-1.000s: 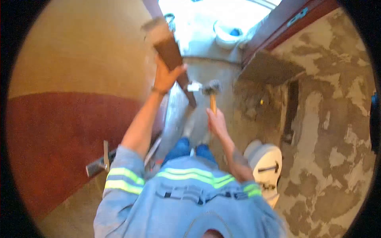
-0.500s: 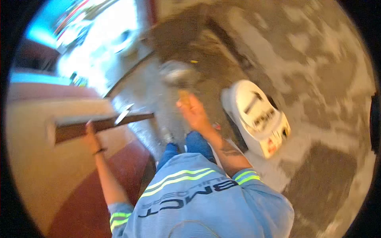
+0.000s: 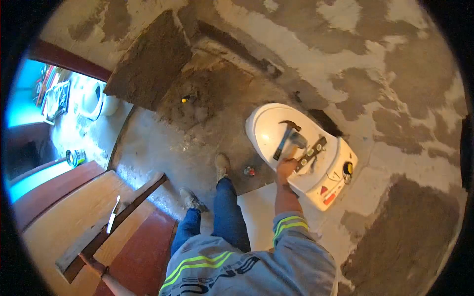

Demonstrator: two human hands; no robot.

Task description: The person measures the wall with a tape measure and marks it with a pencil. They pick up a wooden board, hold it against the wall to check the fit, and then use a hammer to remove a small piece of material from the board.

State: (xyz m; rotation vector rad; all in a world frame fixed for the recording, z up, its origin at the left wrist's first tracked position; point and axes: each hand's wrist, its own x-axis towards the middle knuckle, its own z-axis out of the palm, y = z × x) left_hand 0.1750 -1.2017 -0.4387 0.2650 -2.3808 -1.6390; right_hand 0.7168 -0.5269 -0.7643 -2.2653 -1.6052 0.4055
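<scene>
My right hand [image 3: 285, 168] grips the handle of a claw hammer [image 3: 287, 138], whose head lies over the bowl of a white sink [image 3: 264, 126] on the floor by the wall. A dark metal bracket [image 3: 311, 150] rests in the sink just right of the hammer. At the lower left, my left hand [image 3: 91, 264] holds the near end of a long dark wooden strip [image 3: 133, 200] that leans along the tan and red wall. A thin metal piece [image 3: 113, 214] sticks to the strip.
Rough patched plaster wall [image 3: 385, 64] rises behind the sink. A broken hole [image 3: 197, 93] opens low in it. A doorway at the left shows a white bowl [image 3: 94, 98] and a tape roll [image 3: 75, 157]. A small red object [image 3: 249, 171] lies near my shoes.
The view has swung right and down. My right hand carried the hammer from mid-air to the sink. My left hand stayed on the wooden strip, now far left.
</scene>
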